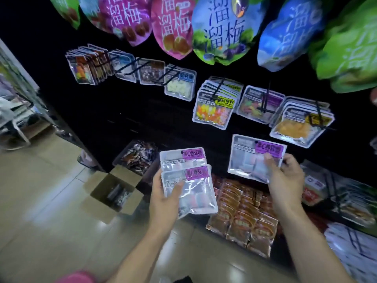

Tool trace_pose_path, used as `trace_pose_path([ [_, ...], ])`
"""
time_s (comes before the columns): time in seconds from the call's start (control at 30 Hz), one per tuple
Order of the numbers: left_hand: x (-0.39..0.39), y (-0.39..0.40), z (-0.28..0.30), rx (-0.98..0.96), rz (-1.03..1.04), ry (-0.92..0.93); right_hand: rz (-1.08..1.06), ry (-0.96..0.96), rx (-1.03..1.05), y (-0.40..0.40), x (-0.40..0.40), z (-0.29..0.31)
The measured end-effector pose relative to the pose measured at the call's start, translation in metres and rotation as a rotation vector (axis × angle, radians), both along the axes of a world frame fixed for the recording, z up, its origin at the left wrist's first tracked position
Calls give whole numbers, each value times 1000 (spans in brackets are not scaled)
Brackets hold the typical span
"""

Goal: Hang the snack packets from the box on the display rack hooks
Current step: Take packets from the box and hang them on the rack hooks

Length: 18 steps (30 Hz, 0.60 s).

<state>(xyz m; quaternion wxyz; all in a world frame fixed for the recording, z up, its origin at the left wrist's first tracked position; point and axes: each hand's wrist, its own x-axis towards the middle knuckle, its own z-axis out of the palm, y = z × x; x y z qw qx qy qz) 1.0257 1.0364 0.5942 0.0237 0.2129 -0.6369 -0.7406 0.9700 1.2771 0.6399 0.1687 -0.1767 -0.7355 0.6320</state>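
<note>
Two packets (188, 181) sit in the left hand (163, 198), fingers wrapped on them; right hand (285, 180) fingers pinch one packet (251, 158) mid-frame.

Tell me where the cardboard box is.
The open cardboard box sits on the tiled floor, lower left of centre in the head view, left of the left hand.

- Dim rack backing (142, 111) reads near black.
- Overhead light glares off the floor tiles (61, 211) at 8 o'clock.
- Edges bend; bags (346, 48) at 2 o'clock blur.
</note>
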Motion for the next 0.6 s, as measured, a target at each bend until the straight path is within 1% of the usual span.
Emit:
trace_pose_path([
  [0.07,-1,25,1,-16,-85,28,-48,20,109,41,9,-6],
  [0.13,-1,53,1,-38,-143,55,-69,-2,157,84,14,-17],
  [0.3,3,138,8,-29,-203,42,-126,-2,132,170,21,-12],
  [0.4,7,190,14,3,-236,56,-80,52,120,209,17,5],
  [0.5,10,227,13,22,-204,31,-47,123,96,234,10,22],
  [0.6,16,251,18,33,-186,22,15,122,97,248,3,29],
])
